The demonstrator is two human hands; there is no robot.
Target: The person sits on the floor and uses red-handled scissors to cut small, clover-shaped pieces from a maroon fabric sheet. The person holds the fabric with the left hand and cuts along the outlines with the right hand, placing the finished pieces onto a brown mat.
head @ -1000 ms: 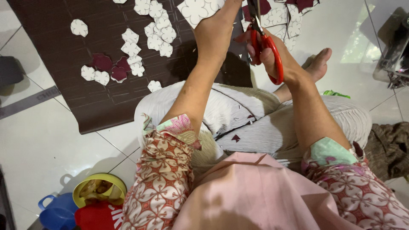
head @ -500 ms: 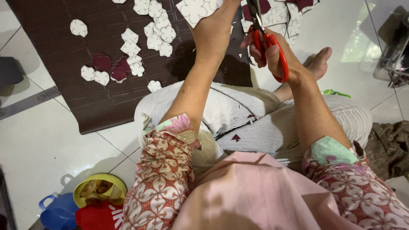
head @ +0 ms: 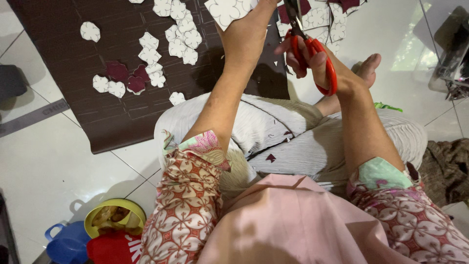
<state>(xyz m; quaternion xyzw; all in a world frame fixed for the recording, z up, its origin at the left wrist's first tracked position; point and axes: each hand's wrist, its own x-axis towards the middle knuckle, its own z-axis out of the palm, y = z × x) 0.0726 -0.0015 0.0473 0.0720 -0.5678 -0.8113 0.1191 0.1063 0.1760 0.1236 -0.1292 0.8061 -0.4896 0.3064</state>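
Blue plastic, a small handled cup [head: 66, 242], sits at our lower left on the glossy white tile floor [head: 44, 166], touching a yellow bowl [head: 115, 218] that holds some brownish scraps we cannot identify; a red thing lies just below the bowl. Further up, a dark brown ribbed mat [head: 97, 112] carries loose flower-shaped paper cut-outs [head: 178, 39], most white with a faint pattern, a few maroon [head: 117, 71], all flat with scalloped edges. Our left hand [head: 246, 34] rises over the mat, its fingers pinched closed on a white patterned paper sheet [head: 227, 10] at the top edge of view. Just beside it, our right hand [head: 317, 61] has its fingers threaded through the orange loops of the scissors [head: 312, 54], gripping them, the grey blades reaching up to the sheet. Beneath both forearms lie our crossed legs in pale ribbed fabric [head: 293, 137], dotted with tiny maroon offcuts. At the far right a brown patterned cloth [head: 447, 166] lies crumpled on the floor.
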